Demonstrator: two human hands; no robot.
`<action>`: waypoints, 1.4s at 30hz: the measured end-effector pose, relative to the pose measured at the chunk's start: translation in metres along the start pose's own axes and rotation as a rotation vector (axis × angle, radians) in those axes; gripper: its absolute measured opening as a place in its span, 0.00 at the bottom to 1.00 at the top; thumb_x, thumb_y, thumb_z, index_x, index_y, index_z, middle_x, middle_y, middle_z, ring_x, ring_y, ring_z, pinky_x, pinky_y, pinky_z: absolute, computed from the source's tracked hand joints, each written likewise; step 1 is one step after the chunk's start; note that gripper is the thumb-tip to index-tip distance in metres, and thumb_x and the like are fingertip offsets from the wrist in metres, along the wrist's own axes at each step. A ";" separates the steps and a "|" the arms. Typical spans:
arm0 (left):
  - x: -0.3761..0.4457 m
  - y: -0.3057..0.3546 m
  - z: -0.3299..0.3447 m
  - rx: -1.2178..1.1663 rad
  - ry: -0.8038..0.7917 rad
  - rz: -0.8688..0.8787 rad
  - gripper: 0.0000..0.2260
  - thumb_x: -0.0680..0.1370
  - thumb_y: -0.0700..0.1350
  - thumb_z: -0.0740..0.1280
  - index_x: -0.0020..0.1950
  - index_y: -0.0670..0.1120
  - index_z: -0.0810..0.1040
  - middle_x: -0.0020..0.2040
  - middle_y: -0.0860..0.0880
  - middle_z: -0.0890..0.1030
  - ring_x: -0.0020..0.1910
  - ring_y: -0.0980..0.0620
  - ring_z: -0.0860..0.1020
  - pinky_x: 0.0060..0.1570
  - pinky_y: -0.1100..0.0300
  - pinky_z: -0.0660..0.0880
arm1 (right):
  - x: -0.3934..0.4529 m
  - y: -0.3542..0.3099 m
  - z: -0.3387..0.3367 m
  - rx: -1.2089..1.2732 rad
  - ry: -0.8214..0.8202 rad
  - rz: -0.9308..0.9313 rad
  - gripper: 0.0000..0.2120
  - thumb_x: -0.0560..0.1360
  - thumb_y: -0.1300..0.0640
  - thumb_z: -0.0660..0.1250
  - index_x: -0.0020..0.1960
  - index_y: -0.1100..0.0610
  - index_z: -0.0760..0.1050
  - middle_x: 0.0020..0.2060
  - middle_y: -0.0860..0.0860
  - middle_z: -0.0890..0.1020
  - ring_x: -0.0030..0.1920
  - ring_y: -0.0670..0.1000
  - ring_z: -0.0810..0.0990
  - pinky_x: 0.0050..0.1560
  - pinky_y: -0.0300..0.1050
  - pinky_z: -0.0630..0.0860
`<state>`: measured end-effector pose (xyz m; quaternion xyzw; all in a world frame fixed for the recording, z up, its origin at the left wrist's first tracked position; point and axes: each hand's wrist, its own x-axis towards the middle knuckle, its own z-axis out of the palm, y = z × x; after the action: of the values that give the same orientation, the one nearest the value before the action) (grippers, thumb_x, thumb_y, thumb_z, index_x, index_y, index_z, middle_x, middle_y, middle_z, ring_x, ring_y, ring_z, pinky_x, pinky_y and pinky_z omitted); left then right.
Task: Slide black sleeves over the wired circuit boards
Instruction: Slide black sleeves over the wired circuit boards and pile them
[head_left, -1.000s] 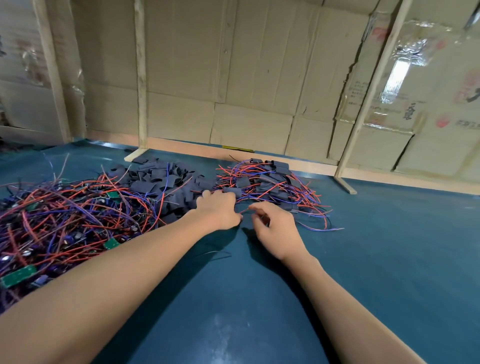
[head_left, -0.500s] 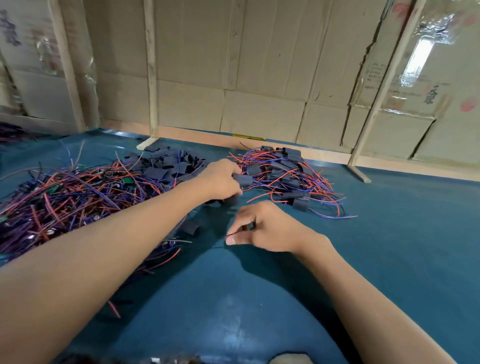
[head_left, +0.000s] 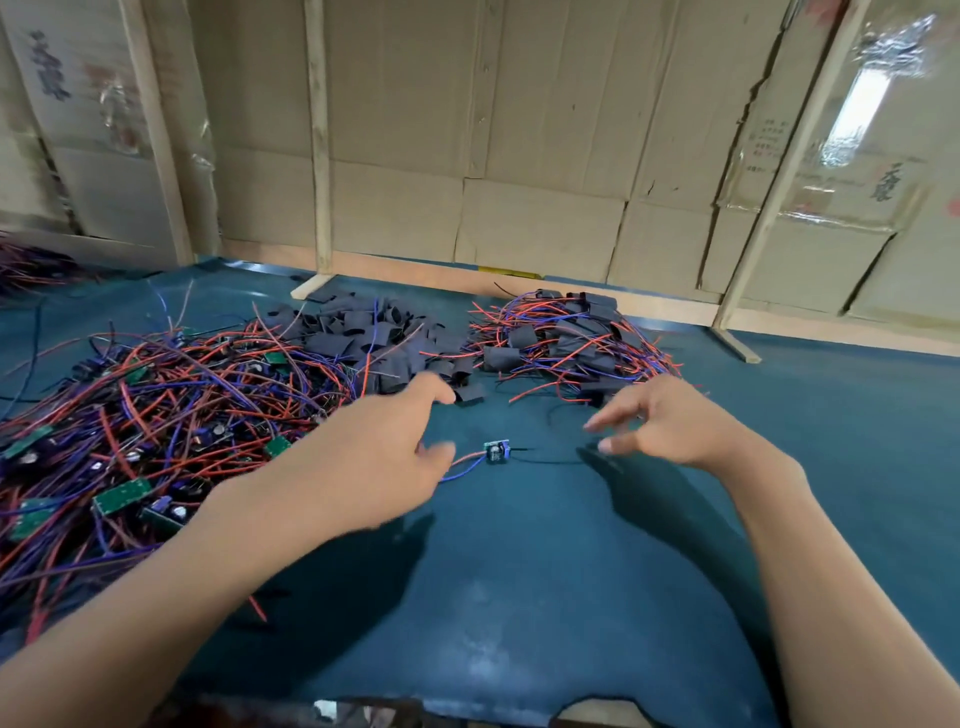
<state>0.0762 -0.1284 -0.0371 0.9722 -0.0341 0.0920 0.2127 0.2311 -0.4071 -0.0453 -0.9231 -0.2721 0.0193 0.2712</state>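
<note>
Left hand (head_left: 374, 457) is spread, fingers loosely extended, gripping nothing; its fingertips sit just beside the red and blue leads of one wired circuit board (head_left: 496, 451) lying between the hands. Right hand (head_left: 660, 426) is likewise splayed and empty. Three heaps on the blue table (head_left: 519, 597): bare boards (head_left: 145, 415) left, loose black sleeves (head_left: 374, 338) far centre, sleeved boards (head_left: 566, 338) far right.
</note>
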 end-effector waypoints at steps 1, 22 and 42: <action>-0.004 -0.003 0.005 -0.017 -0.067 0.009 0.22 0.79 0.49 0.64 0.68 0.61 0.60 0.45 0.55 0.76 0.32 0.59 0.78 0.37 0.62 0.74 | 0.001 -0.003 0.002 -0.067 -0.002 -0.017 0.19 0.70 0.62 0.78 0.57 0.44 0.83 0.50 0.43 0.84 0.50 0.45 0.81 0.47 0.30 0.70; 0.044 0.023 0.063 -0.396 0.255 -0.019 0.20 0.80 0.40 0.59 0.70 0.53 0.62 0.40 0.45 0.83 0.34 0.48 0.77 0.39 0.48 0.76 | 0.018 -0.033 0.046 0.319 0.302 -0.048 0.08 0.76 0.67 0.67 0.45 0.55 0.80 0.38 0.55 0.84 0.38 0.54 0.86 0.50 0.57 0.82; 0.069 0.008 0.087 -0.719 0.166 0.112 0.10 0.84 0.50 0.60 0.65 0.59 0.68 0.34 0.61 0.70 0.35 0.57 0.70 0.40 0.62 0.69 | 0.007 -0.033 0.038 0.173 0.170 -0.219 0.18 0.80 0.54 0.70 0.32 0.44 0.76 0.25 0.40 0.73 0.29 0.42 0.68 0.35 0.34 0.63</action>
<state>0.1572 -0.1739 -0.0986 0.8213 -0.1002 0.1641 0.5371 0.2136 -0.3618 -0.0602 -0.8594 -0.3446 -0.0650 0.3721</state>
